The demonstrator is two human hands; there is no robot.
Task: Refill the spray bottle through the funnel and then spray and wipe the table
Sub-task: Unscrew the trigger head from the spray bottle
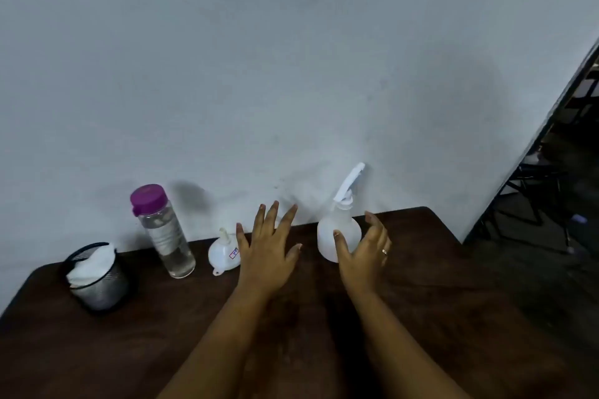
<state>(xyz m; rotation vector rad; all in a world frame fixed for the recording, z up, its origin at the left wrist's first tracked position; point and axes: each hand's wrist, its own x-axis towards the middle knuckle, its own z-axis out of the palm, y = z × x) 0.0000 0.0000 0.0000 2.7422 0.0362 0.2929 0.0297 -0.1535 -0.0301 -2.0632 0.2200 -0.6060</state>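
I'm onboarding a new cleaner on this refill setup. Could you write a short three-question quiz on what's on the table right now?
1. True or false: the spray bottle has its trigger head removed.
2. What stands between the mesh cup and the funnel? A) a clear water bottle with a purple cap B) a sponge C) a mug
3. Which hand is cupped beside the spray bottle?

Key: 1. False, the trigger head is on. 2. A. 3. The right hand, open and not yet gripping it.
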